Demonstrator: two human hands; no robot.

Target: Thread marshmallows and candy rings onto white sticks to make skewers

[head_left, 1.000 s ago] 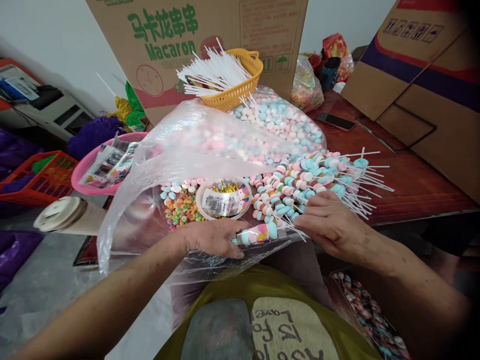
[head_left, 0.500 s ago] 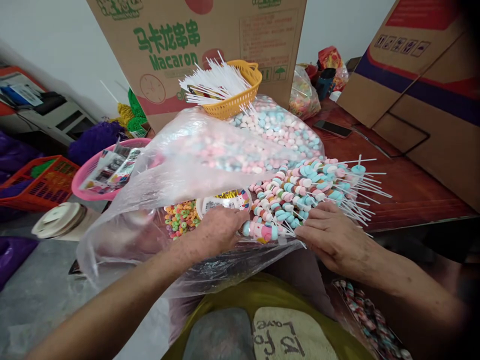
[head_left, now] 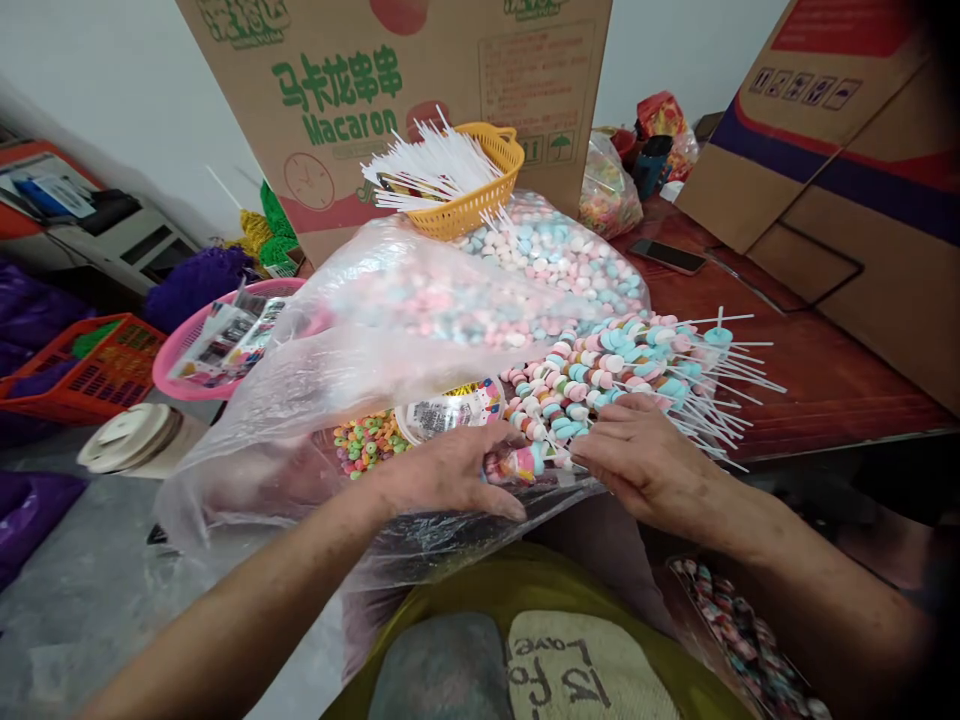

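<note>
A marshmallow skewer in a printed clear wrapper point(head_left: 523, 462) lies crosswise at the near edge of the candy pile. My right hand point(head_left: 649, 465) has its fingertips pinched at the stick end of this skewer. Around the skewer's other end, the thumb and fingers of my left hand point(head_left: 457, 470) are spread apart; the palm side is hidden. Behind both hands lies a heap of pink, white and blue marshmallow skewers point(head_left: 600, 370), sticks pointing right. Just beyond my left hand sits a round white tub point(head_left: 420, 418) with small printed packets, beside colourful ring-shaped cereal point(head_left: 364, 440).
A large clear plastic bag of loose marshmallows point(head_left: 555, 250) spreads across the table, a yellow basket of white sticks point(head_left: 499, 180) on top. Left are a pink basket point(head_left: 176, 385) and an orange crate point(head_left: 124, 370). Cardboard boxes point(head_left: 450, 60) stand behind; a phone point(head_left: 667, 256) lies right.
My left thumb has moved away from the fingers, and the hand has turned over the skewer's left end. My right hand has shifted slightly left, fingers drawn together at the stick.
</note>
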